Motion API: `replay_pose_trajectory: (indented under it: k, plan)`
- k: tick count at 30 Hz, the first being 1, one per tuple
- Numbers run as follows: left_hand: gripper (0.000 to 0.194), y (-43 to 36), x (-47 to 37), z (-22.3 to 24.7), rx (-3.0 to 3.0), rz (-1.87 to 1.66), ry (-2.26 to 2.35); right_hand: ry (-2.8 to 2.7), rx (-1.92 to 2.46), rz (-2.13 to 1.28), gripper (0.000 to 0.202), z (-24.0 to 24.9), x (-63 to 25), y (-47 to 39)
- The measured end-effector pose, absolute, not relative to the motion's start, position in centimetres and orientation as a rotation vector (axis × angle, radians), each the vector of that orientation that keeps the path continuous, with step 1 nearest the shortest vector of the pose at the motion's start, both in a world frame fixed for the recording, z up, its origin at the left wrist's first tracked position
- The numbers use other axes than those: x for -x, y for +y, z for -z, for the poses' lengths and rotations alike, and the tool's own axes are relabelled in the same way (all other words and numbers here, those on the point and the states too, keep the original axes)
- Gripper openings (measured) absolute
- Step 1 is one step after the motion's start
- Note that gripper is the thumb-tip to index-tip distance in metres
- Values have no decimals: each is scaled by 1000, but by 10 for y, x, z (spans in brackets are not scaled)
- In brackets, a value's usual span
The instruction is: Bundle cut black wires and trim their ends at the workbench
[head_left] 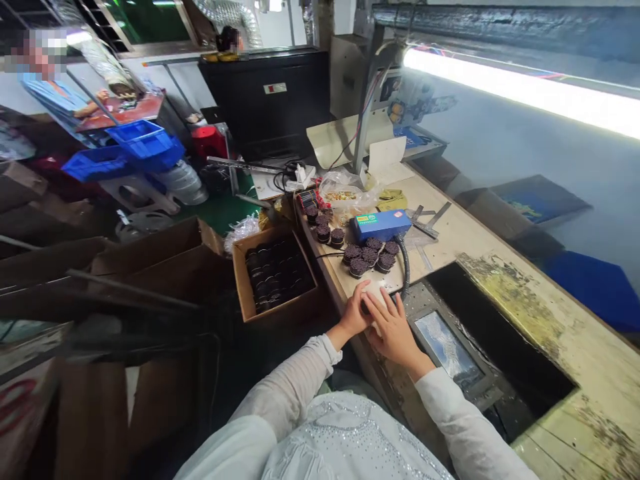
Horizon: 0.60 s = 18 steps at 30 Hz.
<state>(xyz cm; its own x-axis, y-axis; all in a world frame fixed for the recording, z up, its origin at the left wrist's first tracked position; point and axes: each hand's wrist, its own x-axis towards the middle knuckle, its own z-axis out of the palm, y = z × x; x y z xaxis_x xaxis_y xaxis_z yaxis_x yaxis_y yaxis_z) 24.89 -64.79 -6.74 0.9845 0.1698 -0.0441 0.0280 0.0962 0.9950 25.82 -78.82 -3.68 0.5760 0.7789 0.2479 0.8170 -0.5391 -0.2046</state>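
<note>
At the near edge of the workbench, my left hand (356,313) curls around a small dark piece (365,307), mostly hidden by the fingers. My right hand (393,330) lies against it from the other side, its fingers stretched out and apart. Just beyond my hands stands a group of dark round bundles (370,257) with knobbly tops and pale bands. More such bundles (323,233) sit farther left. Behind the nearer group is a blue box-shaped device (381,225) with a dark flexible hose (405,267) curving down toward the bench.
A cardboard box (243,283) with rows of dark pieces stands left of the workbench (453,230). A screen panel (447,350) lies beside a dark recess at right. Farther back are a plastic bag (345,190), a lamp tube (520,90), blue crates (143,140) and a seated person (57,100).
</note>
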Motion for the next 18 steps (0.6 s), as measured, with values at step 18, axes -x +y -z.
replay_pose_trajectory:
  k: [18]
  plan:
    - [60, -645, -256, 77, -1724, -301, 17, -1189, 2395, 133, 83, 40, -271, -790]
